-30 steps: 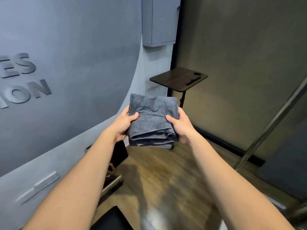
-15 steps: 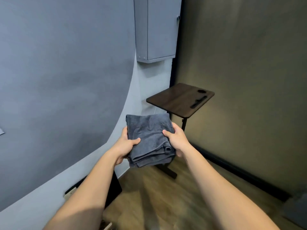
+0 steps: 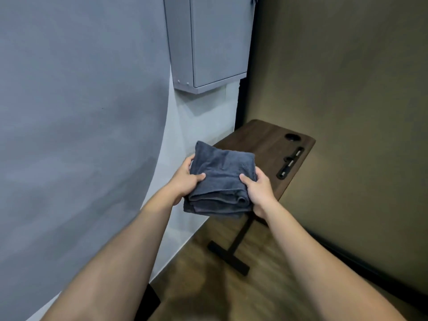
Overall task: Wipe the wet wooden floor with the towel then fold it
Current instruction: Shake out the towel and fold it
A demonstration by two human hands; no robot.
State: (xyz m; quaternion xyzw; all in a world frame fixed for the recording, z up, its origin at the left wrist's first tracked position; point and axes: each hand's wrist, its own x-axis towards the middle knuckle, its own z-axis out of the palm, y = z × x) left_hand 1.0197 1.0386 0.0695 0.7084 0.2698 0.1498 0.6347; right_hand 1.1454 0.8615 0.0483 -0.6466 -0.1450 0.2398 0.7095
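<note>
A dark grey towel (image 3: 222, 177), folded into a thick square of several layers, is held in the air between both hands. My left hand (image 3: 186, 180) grips its left edge with the thumb on top. My right hand (image 3: 258, 189) grips its right edge the same way. The towel hangs over the near left corner of a small dark wooden side table (image 3: 273, 147). Below lies the wooden floor (image 3: 266, 286), blurred by motion.
The side table stands on a black T-shaped leg (image 3: 234, 251) in the room's corner. A grey wall cabinet (image 3: 208, 40) hangs above it. A grey wall runs along the left, an olive wall with a black skirting (image 3: 361, 262) along the right.
The view has closed in on the side table and cabinet. Both hands have carried the folded towel forward until it is over the table's near corner. The grip is unchanged.
</note>
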